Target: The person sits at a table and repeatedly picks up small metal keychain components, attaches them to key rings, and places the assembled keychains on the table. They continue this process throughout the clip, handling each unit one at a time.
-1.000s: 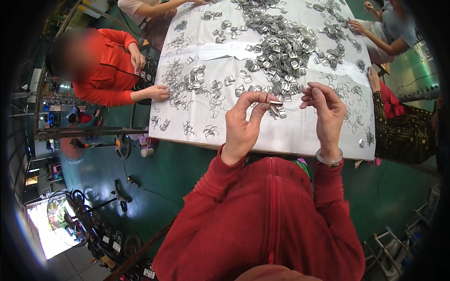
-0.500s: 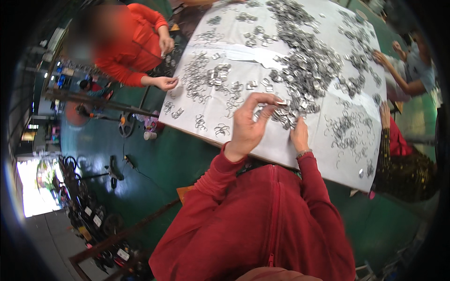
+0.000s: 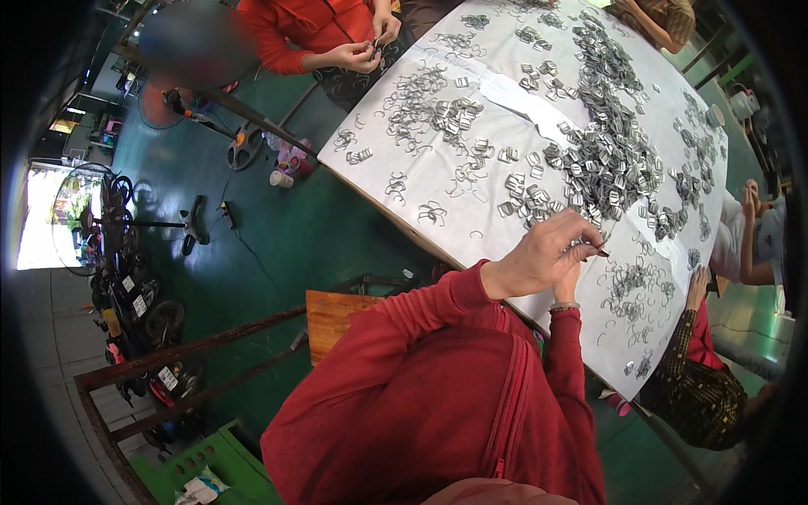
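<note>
My left hand (image 3: 545, 254) is over the near edge of the white-covered table (image 3: 497, 231), its thumb and fingers pinched on a small dark metal piece (image 3: 602, 252). My right hand (image 3: 567, 284) is just below and behind it; the left hand covers its fingers, so its grip is hidden. Just beyond my hands lies a small group of flat, slotted metal buckles (image 3: 532, 202), beside a large heap of the same buckles (image 3: 610, 160). To the right of my hands, thin curved wire pieces (image 3: 631, 282) are scattered on the sheet.
More curved wires (image 3: 412, 105) lie in loose clusters at the left. A co-worker in red (image 3: 290, 38) works with both hands at the far left corner; other people are along the far and right sides. A wooden board (image 3: 335, 320) and a rusty metal frame (image 3: 198, 341) are at my left.
The view has turned, shifting the table in the picture. My left hand has come across to the right, in front of my right hand. The co-worker in red has brought both hands together.
</note>
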`<control>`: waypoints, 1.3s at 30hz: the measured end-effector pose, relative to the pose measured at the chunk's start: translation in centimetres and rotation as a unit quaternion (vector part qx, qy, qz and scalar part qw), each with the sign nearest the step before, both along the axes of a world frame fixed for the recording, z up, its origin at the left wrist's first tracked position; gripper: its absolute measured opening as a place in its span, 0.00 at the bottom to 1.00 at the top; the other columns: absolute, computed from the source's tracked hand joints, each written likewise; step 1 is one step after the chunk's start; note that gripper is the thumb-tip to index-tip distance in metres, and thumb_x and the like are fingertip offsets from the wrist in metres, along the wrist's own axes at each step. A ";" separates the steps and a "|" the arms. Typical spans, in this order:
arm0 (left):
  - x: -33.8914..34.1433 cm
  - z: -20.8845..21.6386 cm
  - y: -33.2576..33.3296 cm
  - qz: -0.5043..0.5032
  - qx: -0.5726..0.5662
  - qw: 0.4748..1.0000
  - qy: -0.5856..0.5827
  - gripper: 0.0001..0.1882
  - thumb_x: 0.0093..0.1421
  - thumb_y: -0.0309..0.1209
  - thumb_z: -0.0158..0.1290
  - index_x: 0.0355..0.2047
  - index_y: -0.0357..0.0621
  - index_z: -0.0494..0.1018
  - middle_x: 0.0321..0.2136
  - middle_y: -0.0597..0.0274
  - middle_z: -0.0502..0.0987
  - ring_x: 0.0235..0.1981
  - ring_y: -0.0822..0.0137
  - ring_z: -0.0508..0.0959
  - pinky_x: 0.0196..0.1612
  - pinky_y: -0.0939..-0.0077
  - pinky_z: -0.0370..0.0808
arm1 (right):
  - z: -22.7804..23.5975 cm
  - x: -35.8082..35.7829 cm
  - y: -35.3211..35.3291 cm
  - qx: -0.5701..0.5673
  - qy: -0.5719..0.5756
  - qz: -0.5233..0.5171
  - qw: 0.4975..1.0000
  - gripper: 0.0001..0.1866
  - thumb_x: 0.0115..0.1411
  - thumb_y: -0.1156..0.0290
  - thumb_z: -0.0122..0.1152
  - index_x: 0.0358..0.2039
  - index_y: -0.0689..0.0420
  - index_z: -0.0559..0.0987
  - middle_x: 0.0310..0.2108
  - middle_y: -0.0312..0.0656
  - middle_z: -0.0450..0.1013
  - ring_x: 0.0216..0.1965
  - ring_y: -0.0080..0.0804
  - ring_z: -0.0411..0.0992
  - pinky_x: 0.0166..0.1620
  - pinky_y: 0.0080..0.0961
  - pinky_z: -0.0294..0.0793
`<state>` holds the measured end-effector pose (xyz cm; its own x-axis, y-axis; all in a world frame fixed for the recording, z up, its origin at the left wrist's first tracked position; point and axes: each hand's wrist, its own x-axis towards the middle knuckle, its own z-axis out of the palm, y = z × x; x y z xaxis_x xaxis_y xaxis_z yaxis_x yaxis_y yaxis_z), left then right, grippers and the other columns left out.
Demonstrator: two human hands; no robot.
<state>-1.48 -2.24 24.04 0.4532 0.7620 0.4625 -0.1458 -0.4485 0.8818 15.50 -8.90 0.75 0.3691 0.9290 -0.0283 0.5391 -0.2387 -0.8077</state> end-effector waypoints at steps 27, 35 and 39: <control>0.9 -1.1 1.2 -0.004 0.066 0.996 0.055 0.06 0.54 0.23 0.55 0.33 0.40 0.72 0.29 0.59 0.76 0.32 0.58 0.76 0.39 0.68 0.69 | 24.7 -2.5 0.4 0.260 0.295 -0.065 0.917 0.13 0.52 0.87 0.59 0.39 0.66 0.76 0.35 0.44 0.76 0.35 0.25 0.75 0.37 0.17 0.74; -1.0 -4.9 3.4 0.023 -0.149 0.987 -0.050 0.20 0.57 0.25 0.55 0.51 0.42 0.68 0.42 0.64 0.76 0.42 0.73 0.75 0.43 0.76 0.73 | 24.2 -3.4 0.5 0.303 0.301 -0.063 0.902 0.13 0.50 0.89 0.59 0.38 0.67 0.76 0.31 0.46 0.75 0.32 0.29 0.75 0.34 0.22 0.75; -5.9 -15.5 11.4 0.194 -0.006 0.953 0.234 0.07 0.54 0.30 0.55 0.30 0.41 0.79 0.31 0.54 0.79 0.32 0.60 0.78 0.38 0.69 0.73 | 25.1 -4.3 0.4 0.301 0.315 -0.066 0.898 0.12 0.52 0.88 0.58 0.38 0.68 0.77 0.31 0.48 0.75 0.30 0.31 0.75 0.32 0.24 0.76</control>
